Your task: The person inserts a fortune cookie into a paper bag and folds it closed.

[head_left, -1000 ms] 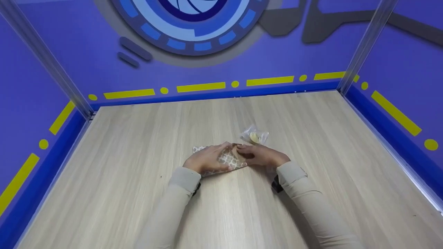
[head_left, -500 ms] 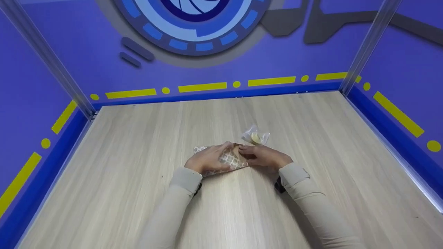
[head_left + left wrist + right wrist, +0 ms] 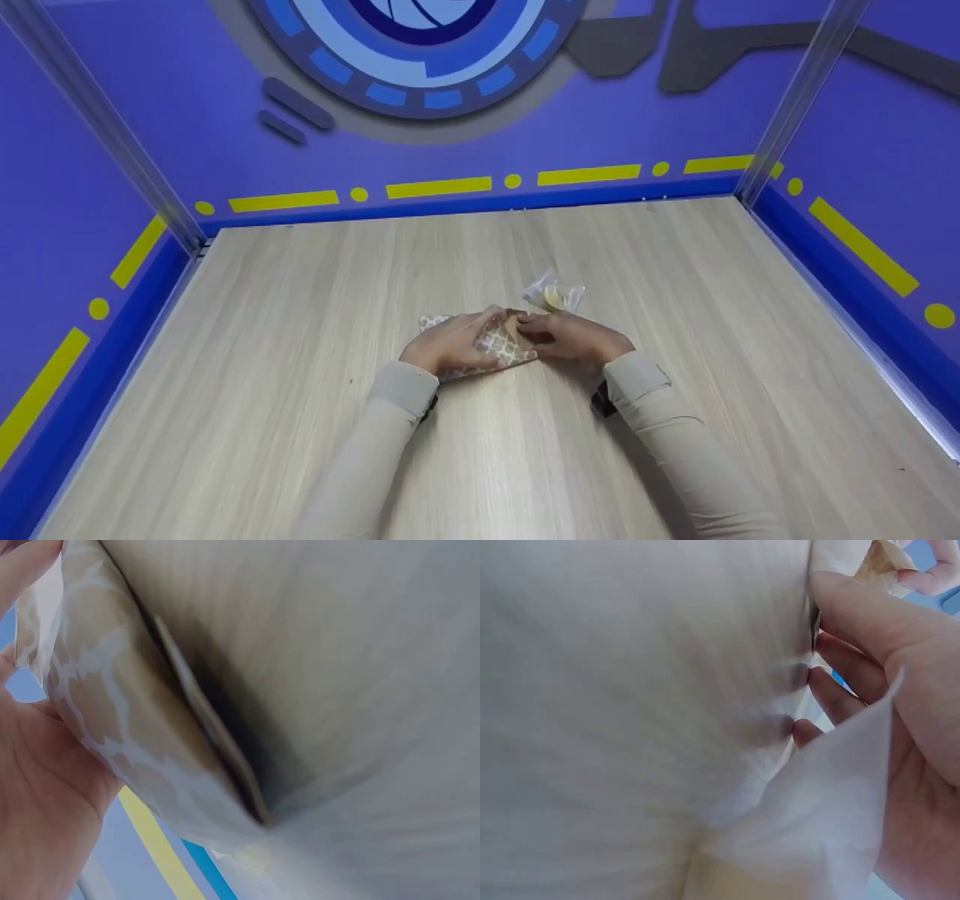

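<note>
A brown-and-white patterned paper [image 3: 498, 346], with giraffe-like patches, lies folded on the table between my two hands. Its left part is held by my left hand [image 3: 448, 346], thumb near the front edge and fingers over the back. In the left wrist view, the folded paper [image 3: 97, 682] shows a thin raised edge standing off the tabletop. My right hand [image 3: 574, 337] pinches the paper's right end, where a plain tan side shows. Fingertips [image 3: 804, 731] of that hand reach down to the tabletop in the right wrist view.
Just behind my right hand lies a clear plastic bag [image 3: 568, 298] with a small pale-yellow thing [image 3: 553, 298] inside. The wood-grain table [image 3: 300, 300] is bounded by purple-blue panels [image 3: 450, 161] at the back and both sides.
</note>
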The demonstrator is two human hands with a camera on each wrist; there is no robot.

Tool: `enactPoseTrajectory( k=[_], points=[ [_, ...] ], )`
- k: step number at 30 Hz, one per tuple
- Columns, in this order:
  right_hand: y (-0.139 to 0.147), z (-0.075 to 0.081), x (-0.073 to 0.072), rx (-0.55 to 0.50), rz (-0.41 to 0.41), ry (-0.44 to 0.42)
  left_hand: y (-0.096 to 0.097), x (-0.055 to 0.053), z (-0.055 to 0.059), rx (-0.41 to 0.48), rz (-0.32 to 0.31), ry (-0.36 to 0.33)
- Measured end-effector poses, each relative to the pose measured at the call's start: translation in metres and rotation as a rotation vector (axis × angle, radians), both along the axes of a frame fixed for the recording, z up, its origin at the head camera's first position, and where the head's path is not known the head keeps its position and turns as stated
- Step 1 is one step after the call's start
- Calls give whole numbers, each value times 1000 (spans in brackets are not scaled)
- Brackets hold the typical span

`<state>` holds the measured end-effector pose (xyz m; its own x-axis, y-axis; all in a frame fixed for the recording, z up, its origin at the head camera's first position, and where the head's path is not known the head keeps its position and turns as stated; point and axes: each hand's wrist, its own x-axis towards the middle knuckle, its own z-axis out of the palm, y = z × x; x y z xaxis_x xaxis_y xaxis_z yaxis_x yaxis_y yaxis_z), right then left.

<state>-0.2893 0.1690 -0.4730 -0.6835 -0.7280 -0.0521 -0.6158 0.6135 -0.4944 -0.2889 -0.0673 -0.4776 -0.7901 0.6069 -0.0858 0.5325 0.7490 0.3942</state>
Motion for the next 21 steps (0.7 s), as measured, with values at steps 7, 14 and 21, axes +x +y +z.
enactPoseTrajectory(
  k=[7, 14, 21],
  points=[
    [1, 3, -1, -25, 12, 25, 0, 0, 0, 6, -10, 8],
    [5, 10, -2, -100, -60, -81, 0, 0, 1, 21, -6, 12],
    [13, 16, 1, -135, -181, -146, 0, 1, 0, 16, -13, 5]
  ],
)
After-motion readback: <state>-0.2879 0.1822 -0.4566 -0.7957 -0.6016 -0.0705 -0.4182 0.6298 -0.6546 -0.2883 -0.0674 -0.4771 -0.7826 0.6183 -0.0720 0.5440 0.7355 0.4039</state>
